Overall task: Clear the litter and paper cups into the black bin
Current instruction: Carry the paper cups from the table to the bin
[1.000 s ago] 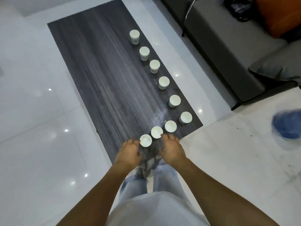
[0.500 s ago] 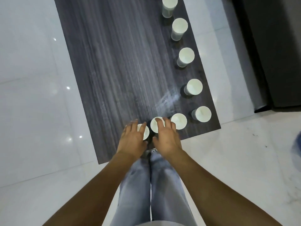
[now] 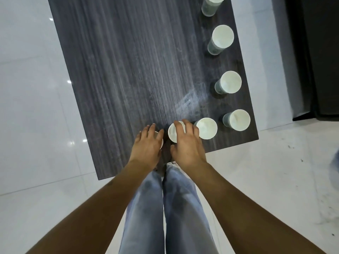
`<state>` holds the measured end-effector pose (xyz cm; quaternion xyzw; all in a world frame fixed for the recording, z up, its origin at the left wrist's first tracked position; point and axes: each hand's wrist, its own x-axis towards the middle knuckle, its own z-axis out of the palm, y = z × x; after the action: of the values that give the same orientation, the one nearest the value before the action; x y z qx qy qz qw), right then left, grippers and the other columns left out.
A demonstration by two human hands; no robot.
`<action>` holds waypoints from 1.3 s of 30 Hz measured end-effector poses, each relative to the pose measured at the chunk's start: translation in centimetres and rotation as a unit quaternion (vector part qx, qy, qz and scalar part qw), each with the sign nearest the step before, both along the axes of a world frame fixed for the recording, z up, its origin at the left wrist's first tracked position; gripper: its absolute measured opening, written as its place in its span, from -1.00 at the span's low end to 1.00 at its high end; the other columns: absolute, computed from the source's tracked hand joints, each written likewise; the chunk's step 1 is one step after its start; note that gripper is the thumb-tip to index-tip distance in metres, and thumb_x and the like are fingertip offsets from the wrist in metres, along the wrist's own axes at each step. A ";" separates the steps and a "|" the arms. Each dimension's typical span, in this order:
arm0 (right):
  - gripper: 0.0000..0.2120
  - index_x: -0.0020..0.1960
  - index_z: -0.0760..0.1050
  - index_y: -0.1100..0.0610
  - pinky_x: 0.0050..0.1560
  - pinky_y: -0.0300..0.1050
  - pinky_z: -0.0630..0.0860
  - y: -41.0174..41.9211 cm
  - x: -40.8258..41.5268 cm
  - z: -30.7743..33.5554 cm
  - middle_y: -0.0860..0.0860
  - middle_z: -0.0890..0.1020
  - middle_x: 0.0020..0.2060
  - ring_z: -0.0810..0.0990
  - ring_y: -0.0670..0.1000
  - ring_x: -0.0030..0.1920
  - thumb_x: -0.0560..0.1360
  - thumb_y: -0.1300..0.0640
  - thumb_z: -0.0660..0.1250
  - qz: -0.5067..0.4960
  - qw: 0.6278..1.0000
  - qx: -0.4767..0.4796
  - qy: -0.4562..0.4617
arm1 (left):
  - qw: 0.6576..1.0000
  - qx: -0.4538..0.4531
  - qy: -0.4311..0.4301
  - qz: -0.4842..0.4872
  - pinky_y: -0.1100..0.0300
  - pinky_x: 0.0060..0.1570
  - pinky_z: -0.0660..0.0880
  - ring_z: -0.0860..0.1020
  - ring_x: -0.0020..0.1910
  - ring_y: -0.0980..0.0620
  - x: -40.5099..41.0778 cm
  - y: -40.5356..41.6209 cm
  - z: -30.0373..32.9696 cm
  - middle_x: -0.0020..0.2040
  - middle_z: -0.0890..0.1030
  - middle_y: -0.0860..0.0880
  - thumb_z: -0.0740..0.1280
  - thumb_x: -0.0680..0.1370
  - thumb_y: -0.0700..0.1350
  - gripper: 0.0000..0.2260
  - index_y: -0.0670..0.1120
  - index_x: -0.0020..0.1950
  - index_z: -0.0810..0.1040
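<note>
Under the fingers at the counter's (image 3: 128, 70) near edge stand two paper cups; the left hand (image 3: 146, 147) curls over one (image 3: 159, 142), the right hand (image 3: 187, 143) over the next (image 3: 173, 132); neither looks lifted. Five more thin, round, white-lined cups trail beyond the right fingers; the dark counter is wood-grained and smeared; no bin shows, so clearing seems barely begun.

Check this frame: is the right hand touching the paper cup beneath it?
Touching. The head view shows the right hand with fingers draped over the rim of the paper cup, thumb beside its near wall, no gap visible.
</note>
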<state>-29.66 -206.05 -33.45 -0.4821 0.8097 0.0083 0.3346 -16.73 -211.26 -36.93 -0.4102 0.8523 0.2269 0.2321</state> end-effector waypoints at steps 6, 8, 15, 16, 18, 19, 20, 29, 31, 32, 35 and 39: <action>-0.29 0.50 0.12 0.01 0.44 0.02 0.19 -1.1 0.5 -0.8 0.08 0.16 0.49 0.14 0.15 0.47 0.46 0.10 0.40 0.007 1.000 0.005 0.018 | 0.999 -0.005 -0.012 0.038 -0.04 0.33 0.33 0.15 0.47 -0.12 2.9 -0.9 0.3 0.49 0.15 -0.09 0.40 0.47 -0.12 -0.37 0.00 0.46 0.19; -0.29 0.50 0.12 0.02 0.43 0.03 0.21 -1.5 0.7 -1.1 0.08 0.16 0.49 0.15 0.16 0.46 0.46 0.08 0.41 0.012 0.999 0.013 0.028 | 0.999 -0.010 -0.015 0.045 -0.03 0.33 0.33 0.17 0.46 -0.12 3.7 -1.0 0.3 0.49 0.16 -0.08 0.43 0.46 -0.12 -0.35 0.01 0.47 0.19; -0.35 0.45 0.19 0.05 0.29 0.07 0.38 -2.4 1.8 -2.2 0.09 0.19 0.46 0.22 0.19 0.41 0.45 0.23 0.41 0.036 0.996 0.056 0.051 | 0.999 -0.015 0.001 0.052 -0.03 0.30 0.36 0.20 0.45 -0.13 5.5 -1.5 0.0 0.49 0.19 -0.10 0.39 0.50 -0.07 -0.40 0.01 0.47 0.21; -0.36 0.44 0.21 0.06 0.28 0.07 0.40 -2.4 2.1 -2.2 0.09 0.20 0.45 0.23 0.19 0.40 0.44 0.25 0.41 0.039 0.996 0.061 0.051 | 0.998 -0.015 0.004 0.058 -0.03 0.31 0.35 0.21 0.45 -0.13 5.8 -1.6 0.1 0.49 0.20 -0.09 0.39 0.49 -0.06 -0.40 0.01 0.47 0.21; -0.36 0.42 0.24 0.06 0.25 0.06 0.43 -2.4 2.8 -1.8 0.08 0.23 0.44 0.24 0.18 0.39 0.42 0.27 0.42 0.041 0.996 0.065 0.045 | 0.998 -0.013 0.009 0.068 -0.03 0.30 0.37 0.22 0.44 -0.12 6.4 -1.8 0.6 0.48 0.20 -0.08 0.40 0.49 -0.06 -0.38 0.01 0.48 0.20; -0.36 0.41 0.24 0.06 0.24 0.05 0.45 -2.4 3.2 -1.3 0.08 0.25 0.43 0.25 0.18 0.39 0.42 0.26 0.43 0.043 0.996 0.064 0.043 | 0.997 -0.013 0.011 0.071 -0.03 0.30 0.37 0.22 0.44 -0.12 6.8 -1.8 1.1 0.49 0.20 -0.07 0.40 0.49 -0.05 -0.37 0.02 0.48 0.19; -0.37 0.41 0.25 0.06 0.23 0.05 0.45 -2.4 3.6 -0.7 0.08 0.25 0.43 0.25 0.17 0.39 0.42 0.25 0.43 0.046 0.996 0.062 0.041 | 0.997 -0.014 0.013 0.075 -0.03 0.30 0.37 0.23 0.44 -0.12 7.2 -1.7 1.7 0.49 0.20 -0.07 0.39 0.50 -0.04 -0.37 0.03 0.49 0.17; -0.42 0.42 0.26 0.01 0.26 0.07 0.43 -3.0 8.5 9.1 0.02 0.22 0.46 0.21 0.13 0.42 0.47 0.24 0.38 0.162 0.986 0.036 -0.020 | 0.979 -0.048 0.029 0.197 0.04 0.33 0.34 0.21 0.45 -0.10 11.9 2.1 12.0 0.48 0.23 -0.08 0.35 0.51 -0.11 -0.44 0.02 0.47 0.22; -0.41 0.44 0.25 0.02 0.27 0.06 0.42 -2.7 10.0 11.8 0.03 0.24 0.44 0.23 0.14 0.40 0.47 0.23 0.37 0.207 0.978 0.026 -0.026 | 0.970 -0.056 0.029 0.237 0.06 0.32 0.34 0.20 0.45 -0.09 13.3 3.8 14.7 0.48 0.23 -0.07 0.37 0.49 -0.13 -0.41 0.02 0.47 0.22; -0.40 0.45 0.24 0.02 0.28 0.06 0.42 -2.6 10.9 13.0 0.04 0.25 0.44 0.24 0.15 0.39 0.47 0.22 0.37 0.231 0.972 0.024 -0.029 | 0.964 -0.058 0.030 0.259 0.07 0.31 0.34 0.20 0.45 -0.08 14.2 4.7 16.0 0.47 0.24 -0.07 0.37 0.48 -0.14 -0.40 0.02 0.48 0.21; -0.38 0.47 0.22 0.02 0.31 0.06 0.39 -2.0 13.6 15.8 0.03 0.22 0.46 0.21 0.15 0.40 0.48 0.20 0.37 0.290 0.956 0.036 -0.029 | 0.940 -0.054 0.037 0.334 0.09 0.28 0.34 0.21 0.44 -0.08 16.8 7.6 18.8 0.47 0.24 -0.08 0.37 0.48 -0.12 -0.38 0.02 0.49 0.20; -0.43 0.45 0.26 0.05 0.30 0.05 0.37 -1.0 18.6 19.1 0.04 0.27 0.42 0.25 0.13 0.38 0.49 0.20 0.36 0.385 0.922 0.032 -0.024 | 0.890 -0.056 0.044 0.451 0.10 0.34 0.28 0.15 0.47 -0.08 21.3 12.3 22.0 0.50 0.20 -0.10 0.35 0.49 -0.10 -0.40 -0.01 0.49 0.20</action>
<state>-11.02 -207.05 -14.31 -0.7457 0.5528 0.1501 0.3403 4.60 -198.96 -14.93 -0.7526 0.5959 0.2768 0.0439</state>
